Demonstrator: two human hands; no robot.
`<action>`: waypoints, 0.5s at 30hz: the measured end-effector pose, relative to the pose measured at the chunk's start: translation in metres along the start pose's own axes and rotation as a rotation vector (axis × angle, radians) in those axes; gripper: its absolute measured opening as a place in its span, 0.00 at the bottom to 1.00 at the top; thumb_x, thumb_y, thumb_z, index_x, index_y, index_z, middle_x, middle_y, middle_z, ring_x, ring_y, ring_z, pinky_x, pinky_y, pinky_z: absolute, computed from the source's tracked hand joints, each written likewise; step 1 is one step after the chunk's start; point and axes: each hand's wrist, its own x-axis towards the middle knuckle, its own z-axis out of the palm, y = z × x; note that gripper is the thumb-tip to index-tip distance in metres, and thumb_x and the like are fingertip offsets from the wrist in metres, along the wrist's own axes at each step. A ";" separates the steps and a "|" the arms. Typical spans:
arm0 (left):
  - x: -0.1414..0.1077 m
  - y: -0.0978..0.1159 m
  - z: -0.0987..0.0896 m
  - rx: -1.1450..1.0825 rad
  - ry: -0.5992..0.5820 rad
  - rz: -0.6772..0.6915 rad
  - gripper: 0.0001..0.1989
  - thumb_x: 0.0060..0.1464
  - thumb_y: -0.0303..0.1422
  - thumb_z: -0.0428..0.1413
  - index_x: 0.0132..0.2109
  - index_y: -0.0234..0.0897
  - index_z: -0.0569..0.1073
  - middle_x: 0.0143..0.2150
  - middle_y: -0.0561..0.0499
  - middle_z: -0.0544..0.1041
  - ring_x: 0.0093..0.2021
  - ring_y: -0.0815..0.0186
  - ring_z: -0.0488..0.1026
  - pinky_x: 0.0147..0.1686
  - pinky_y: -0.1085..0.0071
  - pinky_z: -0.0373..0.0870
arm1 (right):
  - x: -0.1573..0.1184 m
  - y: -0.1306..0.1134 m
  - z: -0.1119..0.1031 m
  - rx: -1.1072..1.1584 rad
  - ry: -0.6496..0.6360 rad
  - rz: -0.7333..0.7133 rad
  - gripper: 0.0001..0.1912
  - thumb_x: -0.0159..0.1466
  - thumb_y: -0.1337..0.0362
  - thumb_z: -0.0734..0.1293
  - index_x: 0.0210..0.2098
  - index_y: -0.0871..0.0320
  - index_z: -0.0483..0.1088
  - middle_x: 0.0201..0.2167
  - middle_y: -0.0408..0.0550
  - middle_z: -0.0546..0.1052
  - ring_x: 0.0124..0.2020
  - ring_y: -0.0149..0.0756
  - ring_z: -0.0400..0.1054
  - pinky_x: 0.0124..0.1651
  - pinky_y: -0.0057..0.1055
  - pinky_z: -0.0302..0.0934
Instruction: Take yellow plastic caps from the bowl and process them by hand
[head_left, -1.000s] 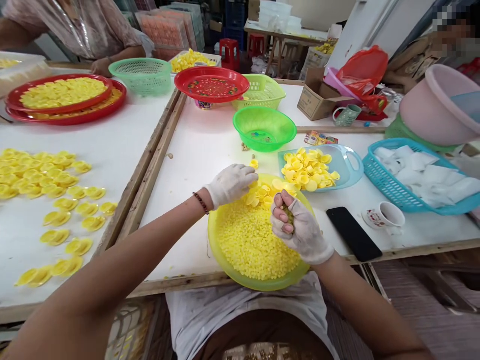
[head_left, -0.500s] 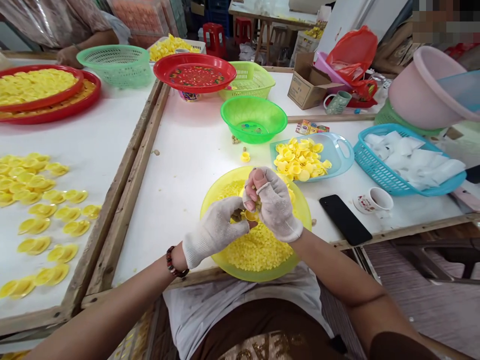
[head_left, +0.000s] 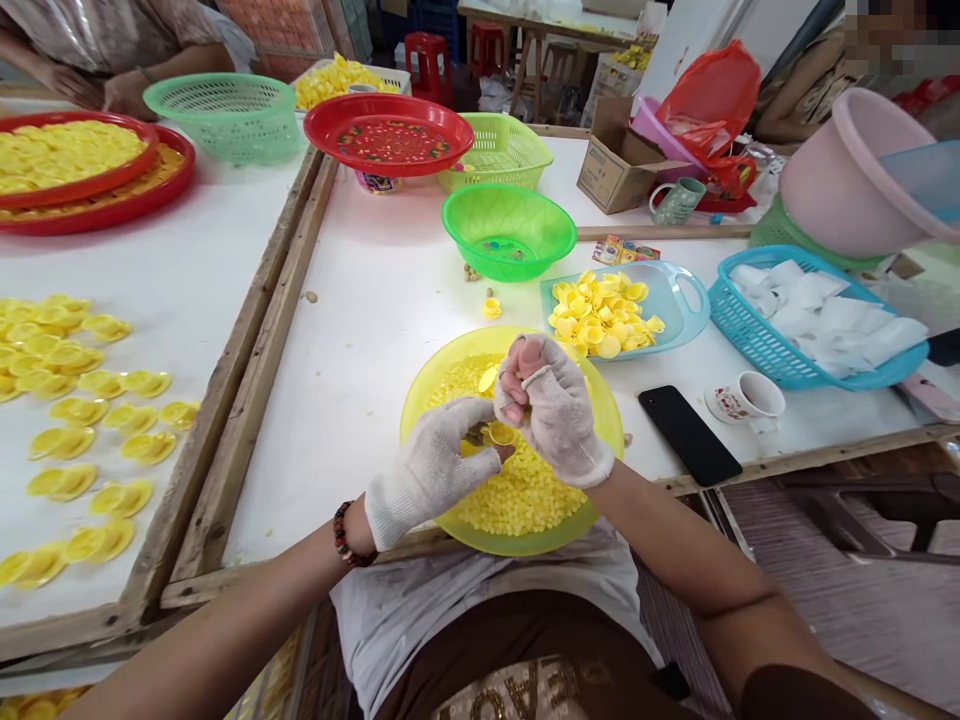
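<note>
My left hand point(head_left: 442, 450), in a white fingerless glove, is closed around a small round yellow plastic cup point(head_left: 501, 433), its open side up. Close beside it my right hand point(head_left: 551, 410), gloved the same way, has its fingers curled and thumb pressed in; what they hold, if anything, is hidden. Both hands are above a translucent yellow bowl point(head_left: 517, 545) full of small yellow pellets point(head_left: 510, 505). A yellow disc point(head_left: 488, 378) shows just behind the fingers. Past the bowl, a light-blue tray point(head_left: 679, 315) carries a heap of yellow cups point(head_left: 604, 315).
On the right lie a black phone point(head_left: 690, 435), a white mug point(head_left: 746, 400) and a blue basket point(head_left: 817, 365) of white pieces. A green bowl point(head_left: 510, 235) and red tray point(head_left: 390, 135) stand behind. Yellow pieces point(head_left: 71, 440) cover the left table, where another person point(head_left: 124, 85) sits.
My right hand has shifted slightly right, away from the left hand's fingers. The left hand keeps its hold on the cup. At far left, the other person's hands have come together.
</note>
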 end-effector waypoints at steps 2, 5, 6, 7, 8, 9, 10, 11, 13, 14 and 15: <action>0.001 0.001 0.002 -0.010 0.002 0.006 0.11 0.56 0.32 0.60 0.46 0.36 0.76 0.42 0.48 0.79 0.40 0.63 0.74 0.43 0.66 0.73 | 0.001 0.002 0.001 -0.005 0.016 0.016 0.20 0.65 0.47 0.70 0.30 0.54 0.62 0.20 0.35 0.60 0.18 0.24 0.53 0.20 0.23 0.49; -0.001 0.000 0.005 -0.018 0.004 -0.006 0.13 0.56 0.33 0.60 0.48 0.35 0.76 0.44 0.47 0.79 0.40 0.64 0.75 0.43 0.66 0.74 | 0.004 -0.001 -0.001 0.013 0.044 0.059 0.20 0.64 0.47 0.70 0.30 0.54 0.62 0.20 0.35 0.60 0.19 0.24 0.53 0.20 0.23 0.48; -0.003 0.000 0.005 -0.027 0.021 -0.011 0.14 0.56 0.34 0.60 0.50 0.35 0.75 0.45 0.46 0.79 0.39 0.64 0.75 0.43 0.66 0.74 | 0.003 -0.002 -0.002 0.019 0.050 0.071 0.19 0.64 0.48 0.70 0.31 0.54 0.62 0.20 0.35 0.59 0.18 0.24 0.53 0.21 0.23 0.48; -0.005 0.000 0.005 -0.035 0.044 -0.016 0.16 0.56 0.34 0.60 0.51 0.35 0.75 0.46 0.46 0.79 0.39 0.65 0.75 0.43 0.66 0.75 | 0.001 -0.004 -0.003 0.018 0.053 0.078 0.19 0.64 0.48 0.71 0.31 0.54 0.62 0.20 0.35 0.59 0.18 0.23 0.52 0.21 0.23 0.47; -0.008 0.000 0.003 -0.038 0.071 -0.016 0.18 0.57 0.35 0.60 0.53 0.35 0.74 0.47 0.45 0.79 0.39 0.65 0.75 0.44 0.66 0.75 | -0.002 -0.005 -0.005 0.003 0.056 0.084 0.18 0.64 0.49 0.71 0.31 0.54 0.63 0.21 0.35 0.58 0.18 0.23 0.51 0.21 0.23 0.46; -0.011 0.001 0.000 -0.031 0.098 -0.020 0.19 0.57 0.35 0.60 0.54 0.36 0.74 0.47 0.45 0.79 0.40 0.65 0.76 0.44 0.66 0.75 | -0.006 -0.007 -0.008 -0.027 0.057 0.089 0.17 0.65 0.50 0.70 0.31 0.54 0.63 0.21 0.35 0.58 0.18 0.23 0.50 0.21 0.24 0.45; -0.014 0.001 -0.006 -0.002 0.130 -0.035 0.18 0.58 0.35 0.60 0.55 0.36 0.74 0.46 0.45 0.79 0.40 0.64 0.76 0.45 0.66 0.76 | -0.010 -0.007 -0.011 -0.080 0.055 0.087 0.16 0.66 0.51 0.70 0.31 0.54 0.63 0.21 0.36 0.58 0.18 0.24 0.50 0.21 0.24 0.45; -0.016 0.000 -0.015 0.046 0.164 -0.066 0.17 0.59 0.35 0.60 0.54 0.37 0.74 0.45 0.45 0.79 0.41 0.64 0.76 0.45 0.65 0.76 | -0.015 -0.007 -0.017 -0.167 0.044 0.101 0.15 0.67 0.52 0.68 0.31 0.53 0.64 0.22 0.37 0.59 0.19 0.25 0.51 0.21 0.25 0.46; -0.021 -0.003 -0.041 0.161 0.249 -0.165 0.15 0.60 0.35 0.60 0.52 0.36 0.76 0.44 0.45 0.79 0.42 0.63 0.76 0.45 0.65 0.76 | -0.023 -0.004 -0.031 -0.433 -0.020 0.117 0.15 0.70 0.52 0.65 0.30 0.53 0.65 0.22 0.38 0.61 0.20 0.27 0.52 0.22 0.28 0.48; -0.024 -0.005 -0.058 0.213 0.301 -0.221 0.14 0.61 0.36 0.59 0.52 0.36 0.75 0.45 0.44 0.78 0.43 0.63 0.76 0.45 0.64 0.77 | -0.026 -0.002 -0.039 -0.625 -0.088 0.113 0.14 0.71 0.53 0.64 0.32 0.53 0.67 0.22 0.39 0.62 0.21 0.29 0.55 0.23 0.29 0.51; -0.028 -0.008 -0.076 0.255 0.351 -0.271 0.14 0.63 0.37 0.59 0.53 0.35 0.75 0.47 0.44 0.78 0.44 0.62 0.76 0.46 0.63 0.77 | -0.028 0.001 -0.047 -0.804 -0.191 0.071 0.13 0.71 0.54 0.64 0.33 0.53 0.68 0.22 0.41 0.65 0.22 0.31 0.59 0.25 0.31 0.54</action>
